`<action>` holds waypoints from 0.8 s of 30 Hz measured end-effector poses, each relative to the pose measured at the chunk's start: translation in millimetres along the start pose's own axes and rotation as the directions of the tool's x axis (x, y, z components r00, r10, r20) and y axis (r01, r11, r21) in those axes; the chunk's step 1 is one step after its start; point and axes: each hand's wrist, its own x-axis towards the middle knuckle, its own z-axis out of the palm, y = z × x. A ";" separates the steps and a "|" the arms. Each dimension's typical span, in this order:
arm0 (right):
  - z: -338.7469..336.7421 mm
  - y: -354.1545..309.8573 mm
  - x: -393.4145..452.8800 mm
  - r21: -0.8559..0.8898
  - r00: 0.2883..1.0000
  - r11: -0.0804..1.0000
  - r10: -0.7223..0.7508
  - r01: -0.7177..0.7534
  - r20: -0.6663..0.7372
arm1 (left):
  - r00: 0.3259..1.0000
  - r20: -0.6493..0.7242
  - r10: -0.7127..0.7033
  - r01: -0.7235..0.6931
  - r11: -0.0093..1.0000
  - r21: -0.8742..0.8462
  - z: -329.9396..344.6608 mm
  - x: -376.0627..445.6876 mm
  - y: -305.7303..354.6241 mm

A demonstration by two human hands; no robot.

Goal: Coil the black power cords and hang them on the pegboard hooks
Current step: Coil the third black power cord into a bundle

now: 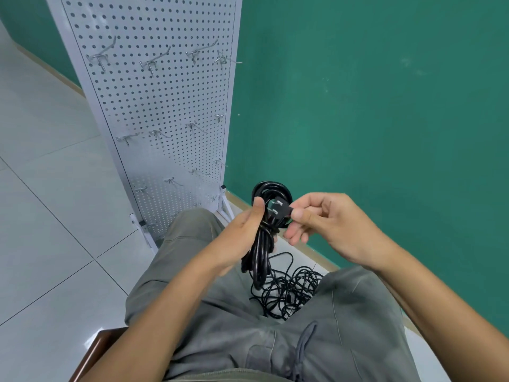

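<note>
left hand point(242, 230) is gripping the coiled cord point(261, 244) above the lap, right hand point(327, 224) pinching its plug point(278, 209) (fingertips partly hiding it); more cords point(289, 293) tangling on the floor, pegboard point(165, 106) beyond.

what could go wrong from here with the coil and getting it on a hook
1. The right hand only pinches the plug; if that end is not tucked in, the coil held by the left hand may spring loose.
2. Loose cords lie tangled on the floor between the legs; they could snag a foot when standing.
3. The hooks on the pegboard look thin, so a thick coil might slip off.
</note>
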 end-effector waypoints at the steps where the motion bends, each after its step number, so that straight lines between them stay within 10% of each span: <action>1: 1.3 0.5 0.1 -0.015 0.999 1.000 -0.018 0.018 -0.044 | 0.999 0.032 -0.016 0.019 0.997 -0.076 1.7 0.2 0.3; 8: 2.3 8.6 -5.0 -0.064 0.932 0.997 -0.063 0.043 -0.357 | 0.989 0.148 -0.015 0.076 0.904 -0.420 10.9 -3.7 6.6; 24: 31.4 9.1 -3.3 -0.087 0.832 0.990 0.043 -0.110 -0.553 | 0.992 -0.124 0.036 -0.084 0.910 -0.407 27.5 -6.5 5.7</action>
